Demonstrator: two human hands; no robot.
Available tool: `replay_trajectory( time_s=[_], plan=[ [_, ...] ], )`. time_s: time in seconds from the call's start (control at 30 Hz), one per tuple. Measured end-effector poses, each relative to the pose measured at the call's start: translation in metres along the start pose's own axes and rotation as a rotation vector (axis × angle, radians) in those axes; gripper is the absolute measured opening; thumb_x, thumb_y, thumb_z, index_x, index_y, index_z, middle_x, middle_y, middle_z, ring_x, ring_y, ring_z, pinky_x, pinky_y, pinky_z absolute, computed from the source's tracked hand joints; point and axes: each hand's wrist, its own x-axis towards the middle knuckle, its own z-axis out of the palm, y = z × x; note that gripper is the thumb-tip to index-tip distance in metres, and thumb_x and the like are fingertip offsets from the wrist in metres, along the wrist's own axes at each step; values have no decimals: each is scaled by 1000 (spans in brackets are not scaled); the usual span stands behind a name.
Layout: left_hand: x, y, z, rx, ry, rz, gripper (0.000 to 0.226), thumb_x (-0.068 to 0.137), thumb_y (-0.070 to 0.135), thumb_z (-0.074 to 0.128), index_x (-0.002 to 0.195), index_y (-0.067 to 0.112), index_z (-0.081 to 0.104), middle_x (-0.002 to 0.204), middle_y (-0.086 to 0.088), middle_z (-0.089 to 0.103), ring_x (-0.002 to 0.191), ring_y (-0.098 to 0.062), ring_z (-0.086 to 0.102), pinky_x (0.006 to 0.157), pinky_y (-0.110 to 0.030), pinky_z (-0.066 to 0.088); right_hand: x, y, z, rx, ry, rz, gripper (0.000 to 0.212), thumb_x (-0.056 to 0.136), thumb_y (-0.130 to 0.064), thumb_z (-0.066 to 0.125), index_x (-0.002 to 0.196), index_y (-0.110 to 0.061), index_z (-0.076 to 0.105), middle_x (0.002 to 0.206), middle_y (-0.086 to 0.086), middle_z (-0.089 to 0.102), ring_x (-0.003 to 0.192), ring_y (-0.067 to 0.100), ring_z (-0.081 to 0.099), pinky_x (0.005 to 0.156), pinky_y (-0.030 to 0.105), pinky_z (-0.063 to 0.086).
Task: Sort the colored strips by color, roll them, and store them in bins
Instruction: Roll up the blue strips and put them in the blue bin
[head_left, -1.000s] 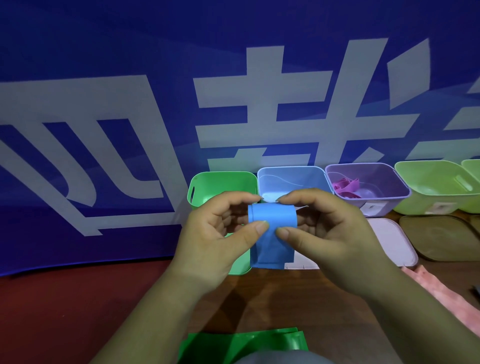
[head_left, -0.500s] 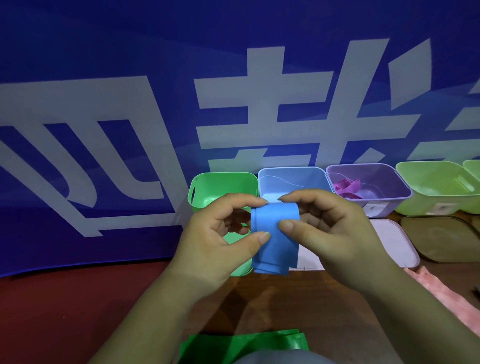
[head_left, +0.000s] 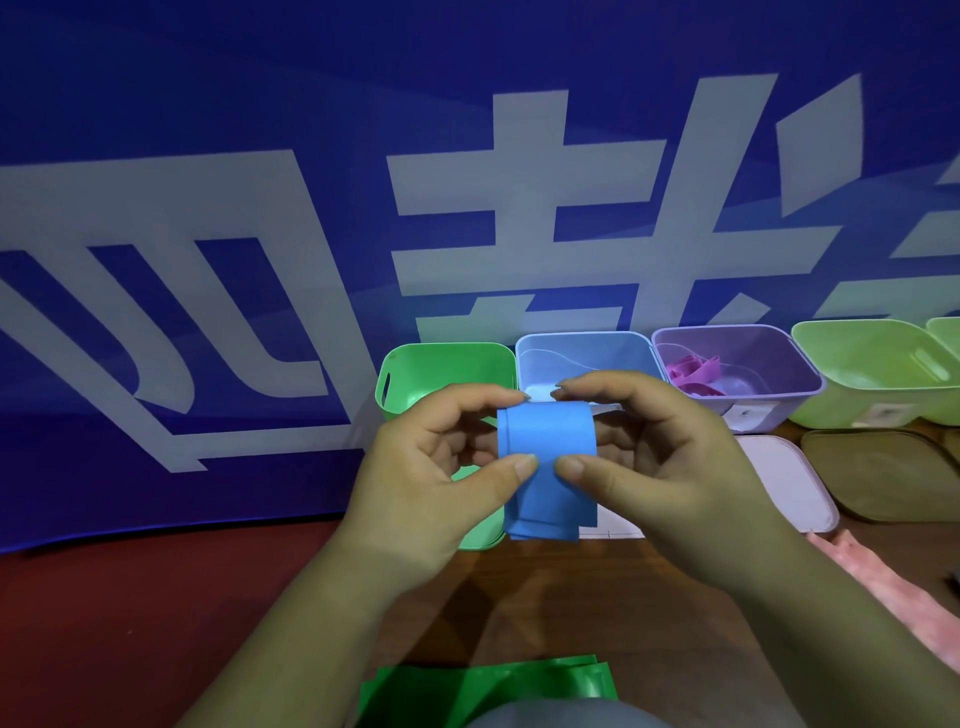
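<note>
Blue strip (head_left: 543, 441), held in the air in front of the bin row, above the wooden tabletop (head_left: 545, 603). Its upper part is curved over into a loose roll. The tail hangs straight down, and the bottom edge shows two layers.

Left hand (head_left: 441, 467) pinches the strip's left side, forefinger on top of the curve and thumb pressed on the front face. Right hand (head_left: 660, 457) mirrors it on the right side in the same grip. The two thumb tips are close together, almost touching.

Bins stand side by side along the blue banner (head_left: 208, 208):
- green bin (head_left: 447, 369)
- pale blue bin (head_left: 582, 351), directly behind the strip
- purple bin (head_left: 753, 400), with magenta strips (head_left: 696, 370) inside
- light green bin (head_left: 872, 374)

Lids lie flat in front of the bins. A green lid (head_left: 480, 540) is partly hidden under the left hand, a pale pink lid (head_left: 779, 483) is right of the hands, and an olive lid (head_left: 893, 473) is further right.

Green strips (head_left: 483, 686) lie on the tabletop at the near edge. A pink strip (head_left: 883, 587) lies at right, beside the right forearm.
</note>
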Motion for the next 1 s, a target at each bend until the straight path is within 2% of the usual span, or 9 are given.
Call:
replay_trajectory(
  time_s=[0.17, 0.27, 0.4, 0.47, 0.57, 0.67, 0.77, 0.9, 1.0],
  plan=[
    [-1, 3, 3, -62, 14, -20, 36, 70, 7, 76, 101, 24, 72, 92, -16, 68, 84, -33, 62, 79, -41, 57, 0, 1, -1, -41, -5, -38, 38, 75, -14, 77, 107, -30, 69, 113, 1, 68, 96, 28, 67, 84, 37, 55],
    [-1, 3, 4, -59, 8, -21, 36, 70, 10, 78, 102, 24, 71, 95, -19, 67, 88, -44, 60, 79, -46, 56, -1, 2, -1, -16, 0, -31, 35, 75, -13, 77, 105, -30, 70, 109, 1, 69, 93, 27, 67, 84, 39, 56],
    [-1, 4, 1, -7, -2, -7, 38, 67, 31, 78, 105, 31, 71, 101, -8, 71, 95, -38, 63, 83, -46, 57, -2, 0, -2, -22, 8, -29, 34, 74, -14, 77, 104, -29, 71, 103, -1, 69, 89, 24, 67, 80, 32, 57],
    [-1, 3, 0, 15, -20, 3, 40, 69, 31, 77, 108, 35, 70, 108, -2, 71, 99, -31, 66, 87, -47, 58, -2, -1, -2, -3, 18, -19, 34, 73, -13, 77, 103, -29, 72, 99, 2, 70, 86, 23, 67, 78, 32, 58],
    [-1, 3, -2, 57, -54, 54, 44, 72, 25, 78, 114, 33, 67, 116, -2, 69, 107, -31, 64, 90, -46, 55, -1, -2, -1, 55, 35, 5, 33, 72, -12, 76, 102, -27, 72, 89, 6, 71, 78, 15, 67, 72, 27, 57],
    [-1, 4, -3, 93, -70, 86, 44, 73, 22, 78, 115, 29, 67, 117, -1, 67, 113, -32, 62, 90, -41, 56, -1, -3, -1, 63, 49, 18, 31, 73, -14, 76, 102, -27, 72, 89, 15, 68, 79, 30, 65, 73, 40, 59],
    [0, 4, -3, 98, -73, 112, 40, 74, 20, 77, 111, 31, 69, 116, -1, 67, 113, -34, 62, 91, -44, 55, -1, -3, 0, 66, 62, 24, 30, 74, -16, 76, 101, -27, 72, 94, 20, 67, 85, 44, 61, 78, 53, 55],
    [1, 3, -1, 56, -39, 104, 37, 72, 21, 78, 107, 32, 70, 110, -1, 70, 107, -31, 65, 90, -41, 56, 1, -3, 1, 62, 63, 43, 29, 74, -19, 76, 101, -28, 73, 96, 16, 67, 85, 44, 61, 78, 53, 54],
    [1, 3, 0, 42, -32, 83, 37, 71, 22, 78, 106, 31, 71, 108, -1, 71, 104, -30, 67, 89, -40, 56, 1, -3, -1, 65, 52, 58, 30, 74, -20, 76, 103, -26, 73, 99, 11, 70, 87, 36, 67, 79, 47, 59]
  ],
)
